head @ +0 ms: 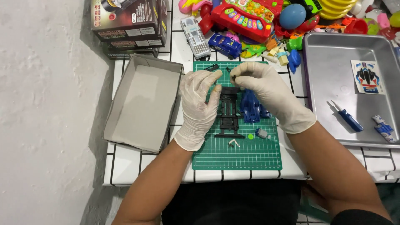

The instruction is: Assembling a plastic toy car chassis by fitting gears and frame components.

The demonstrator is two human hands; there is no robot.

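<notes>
A black toy car chassis [229,114] lies lengthwise on a green cutting mat [237,156]. My left hand [199,106], in a white glove, hovers at the chassis's left side with thumb and forefinger apart near its front end. My right hand [266,93], also gloved, pinches a small dark part [234,77] just above the chassis's far end. A blue car body shell [251,109] lies right of the chassis, partly under my right hand. On the mat's near half sit a small green gear [251,136], a small grey motor [262,133] and a pale clip [233,143].
An open grey cardboard box [143,102] stands left of the mat. At right, a metal tray [333,75] holds a blue screwdriver [349,118], a sticker sheet [367,77] and small parts. Colourful toys [250,16], a blue toy car [225,44] and stacked dark boxes [129,23] crowd the back.
</notes>
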